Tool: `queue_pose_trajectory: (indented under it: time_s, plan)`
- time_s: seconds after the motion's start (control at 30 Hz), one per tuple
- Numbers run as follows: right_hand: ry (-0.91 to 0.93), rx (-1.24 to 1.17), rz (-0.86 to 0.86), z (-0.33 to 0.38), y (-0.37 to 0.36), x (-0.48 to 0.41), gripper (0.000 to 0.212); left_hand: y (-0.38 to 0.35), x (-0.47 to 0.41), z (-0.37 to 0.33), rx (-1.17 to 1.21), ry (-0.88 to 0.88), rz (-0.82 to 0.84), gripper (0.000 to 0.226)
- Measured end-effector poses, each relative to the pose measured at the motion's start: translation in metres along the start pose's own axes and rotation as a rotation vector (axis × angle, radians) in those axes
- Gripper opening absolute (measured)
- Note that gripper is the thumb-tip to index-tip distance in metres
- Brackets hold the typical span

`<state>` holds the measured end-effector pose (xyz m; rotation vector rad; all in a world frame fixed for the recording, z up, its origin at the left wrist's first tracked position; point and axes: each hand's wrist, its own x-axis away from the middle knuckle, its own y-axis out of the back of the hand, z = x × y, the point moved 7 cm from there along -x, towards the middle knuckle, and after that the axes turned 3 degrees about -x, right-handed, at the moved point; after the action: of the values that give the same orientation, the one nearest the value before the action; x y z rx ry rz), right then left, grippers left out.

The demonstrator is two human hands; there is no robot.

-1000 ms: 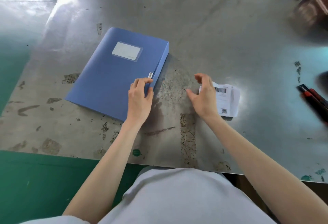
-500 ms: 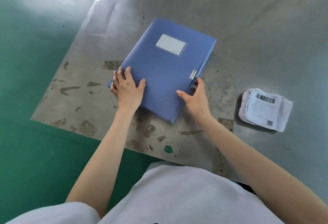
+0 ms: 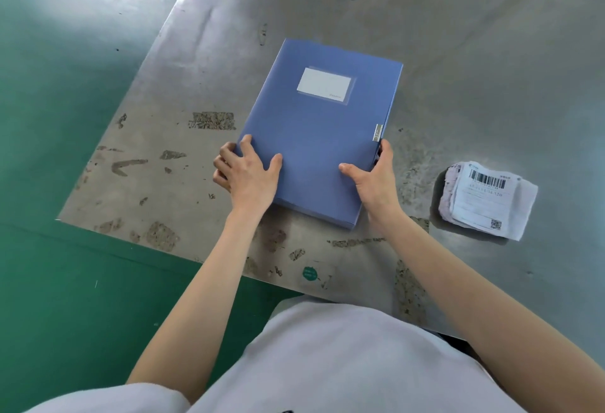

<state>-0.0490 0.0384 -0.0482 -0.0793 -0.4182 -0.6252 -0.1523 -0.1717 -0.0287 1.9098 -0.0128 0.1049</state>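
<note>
— On the bench (image 3: 458, 36), what have you got?
— A blue file box (image 3: 320, 137), lying flat near the front edge. My left hand (image 3: 248, 177) grips its left side, thumb on the cover; my right hand (image 3: 373, 180) grips its right side just below the metal clasp (image 3: 378, 132).
— And beside it?
— Printed slips (image 3: 487, 200), stacked to my right, apart.

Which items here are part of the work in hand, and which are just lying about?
In use: blue file box, gripped at its near end by left hand and right hand.
Lying about: stack of barcoded slips, apart on the metal table.
</note>
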Motion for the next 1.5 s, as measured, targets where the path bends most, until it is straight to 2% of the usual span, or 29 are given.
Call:
queue_pose_trajectory:
  time_s: [0.23, 0.63, 0.73, 0.83, 0.97, 1.1, 1.3, 1.5]
  plan:
    - [-0.011, 0.029, -0.065, -0.005, 0.041, 0.003, 0.090, -0.017, 0.038, -0.032, 0.001, -0.061, 0.042, 0.061]
    - [0.004, 0.109, -0.165, -0.008, 0.111, 0.011, 0.081, -0.041, 0.099, -0.071, -0.023, -0.160, 0.117, 0.067]
    - [0.021, 0.095, -0.156, -0.008, 0.112, 0.011, 0.073, -0.049, 0.104, -0.076, -0.096, -0.262, 0.210, 0.079]
    - [0.022, 0.077, -0.159, -0.008, 0.114, 0.010, 0.068, -0.058, 0.118, -0.094, -0.176, -0.481, 0.303, 0.095]
    - [0.038, 0.029, -0.156, -0.007, 0.118, 0.012, 0.061, -0.065, 0.127, -0.108, -0.205, -0.606, 0.360, 0.107]
    - [0.017, -0.090, -0.148, -0.011, 0.120, 0.011, 0.055, -0.066, 0.125, -0.106, -0.229, -0.658, 0.373, 0.098]
    - [-0.011, -0.416, -0.091, -0.008, 0.121, 0.010, 0.024, -0.058, 0.134, -0.106, -0.284, -0.756, 0.317, 0.090]
    - [-0.039, -0.524, 0.005, -0.009, 0.119, 0.010, 0.026, -0.054, 0.134, -0.103, -0.229, -0.775, 0.325, 0.096]
